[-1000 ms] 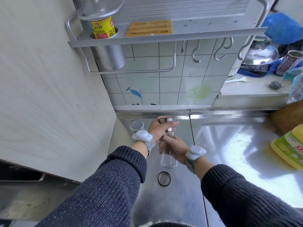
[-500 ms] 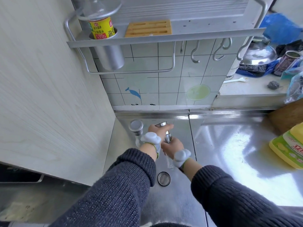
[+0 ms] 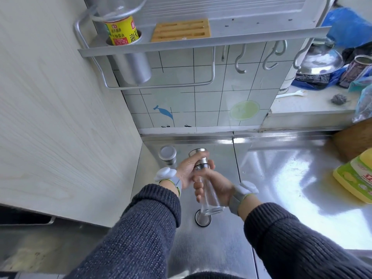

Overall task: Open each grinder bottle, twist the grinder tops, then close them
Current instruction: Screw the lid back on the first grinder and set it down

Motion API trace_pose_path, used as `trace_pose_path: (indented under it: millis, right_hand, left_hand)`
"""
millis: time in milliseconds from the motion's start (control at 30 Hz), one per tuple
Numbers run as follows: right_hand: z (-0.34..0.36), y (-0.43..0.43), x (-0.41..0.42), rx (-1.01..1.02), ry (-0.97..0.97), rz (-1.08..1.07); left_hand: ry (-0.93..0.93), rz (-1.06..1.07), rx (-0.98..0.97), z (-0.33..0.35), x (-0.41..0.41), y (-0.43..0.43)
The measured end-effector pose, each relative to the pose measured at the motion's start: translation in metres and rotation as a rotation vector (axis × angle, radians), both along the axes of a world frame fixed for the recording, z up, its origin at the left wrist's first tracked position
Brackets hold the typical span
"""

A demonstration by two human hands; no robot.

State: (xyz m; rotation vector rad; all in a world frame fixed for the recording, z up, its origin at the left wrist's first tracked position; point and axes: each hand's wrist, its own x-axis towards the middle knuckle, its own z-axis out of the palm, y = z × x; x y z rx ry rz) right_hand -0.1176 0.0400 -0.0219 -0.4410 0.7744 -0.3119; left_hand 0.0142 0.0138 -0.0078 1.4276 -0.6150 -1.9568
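The tabletop [image 3: 281,198] is shiny steel, finely textured and throwing glare. On it, the grinder [image 3: 209,196] has a clear glass body and a brushed metal top. Just behind it stands a second grinder [image 3: 167,155] with a matt metal cap. Left of the tabletop, the panel [image 3: 50,117] looks like pale matt wood. Both sleeves [image 3: 141,228] are dark ribbed knit.
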Motion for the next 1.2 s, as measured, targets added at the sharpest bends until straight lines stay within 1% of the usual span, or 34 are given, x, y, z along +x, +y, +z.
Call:
trace_pose_path:
  millis: [67, 100, 133, 167, 200, 233, 333, 433, 467, 533, 600, 633, 667, 767, 800, 833, 900, 933, 967, 1033, 1100, 1200]
  right_hand:
    - [-0.013, -0.003, 0.009, -0.202, 0.377, -0.034]
    - [-0.02, -0.003, 0.014, -0.347, 0.583, -0.07]
    - [-0.025, -0.002, 0.018, -0.475, 0.755, -0.101]
    - [-0.026, -0.002, 0.021, -0.555, 0.864, -0.131]
    - [-0.026, -0.001, 0.023, -0.587, 0.893, -0.156]
    - [-0.024, -0.003, 0.022, -0.605, 0.887, -0.175]
    - [-0.021, -0.008, 0.015, -0.592, 0.757, -0.212]
    - [-0.019, -0.009, 0.004, -0.519, 0.611, -0.201]
    - [-0.019, -0.009, 0.0, -0.46, 0.523, -0.169]
    - [-0.015, -0.007, -0.009, -0.294, 0.241, -0.069]
    - [-0.008, -0.005, -0.015, -0.126, 0.004, 0.013]
    - [-0.006, -0.003, -0.017, -0.091, -0.063, 0.029]
    - [-0.004, -0.003, -0.017, -0.088, -0.087, 0.033]
    - [-0.002, -0.005, -0.014, -0.11, -0.049, 0.02]
    - [-0.001, -0.005, -0.011, -0.14, 0.021, 0.007]
    - [-0.002, -0.005, -0.007, -0.222, 0.151, -0.021]
    - [-0.012, -0.008, 0.003, -0.466, 0.53, -0.124]
    - [-0.019, -0.011, 0.008, -0.567, 0.709, -0.175]
    - [-0.025, -0.015, 0.013, -0.625, 0.825, -0.199]
    - [-0.032, -0.023, 0.02, -0.644, 0.875, -0.165]
    - [-0.034, -0.03, 0.019, -0.627, 0.883, -0.082]
    - [-0.032, -0.031, 0.01, -0.62, 0.849, -0.084]
  left_hand:
    - [-0.282, 0.038, -0.005, -0.008, -0.003, -0.006]
    - [-0.43, 0.023, -0.056, -0.013, -0.004, -0.009]
    - [-0.517, 0.018, -0.114, -0.015, -0.008, -0.01]
    - [-0.546, 0.032, -0.163, -0.016, -0.013, -0.012]
    - [-0.564, 0.062, -0.2, -0.014, -0.017, -0.012]
    - [-0.571, 0.08, -0.229, -0.011, -0.022, -0.014]
    - [-0.52, 0.093, -0.252, -0.006, -0.023, -0.015]
    - [-0.488, 0.069, -0.258, -0.003, -0.02, -0.012]
    - [-0.459, 0.048, -0.255, -0.004, -0.018, -0.012]
    - [-0.288, -0.021, -0.223, -0.004, -0.014, -0.011]
    - [-0.142, -0.182, -0.197, -0.001, -0.007, -0.011]
    - [-0.102, -0.243, -0.196, -0.001, -0.004, -0.01]
    - [-0.084, -0.262, -0.197, 0.001, -0.002, -0.01]
    - [-0.091, -0.17, -0.198, -0.003, -0.001, -0.011]
    - [-0.134, -0.11, -0.214, -0.005, -0.003, -0.012]
    - [-0.217, -0.05, -0.219, -0.007, -0.006, -0.013]
    - [-0.415, 0.109, -0.228, -0.011, -0.017, -0.015]
    - [-0.481, 0.191, -0.234, -0.013, -0.024, -0.014]
    - [-0.507, 0.252, -0.232, -0.016, -0.031, -0.015]
    - [-0.533, 0.291, -0.225, -0.015, -0.042, -0.017]
    - [-0.568, 0.253, -0.242, -0.016, -0.042, -0.02]
    - [-0.529, 0.201, -0.28, -0.015, -0.035, -0.019]
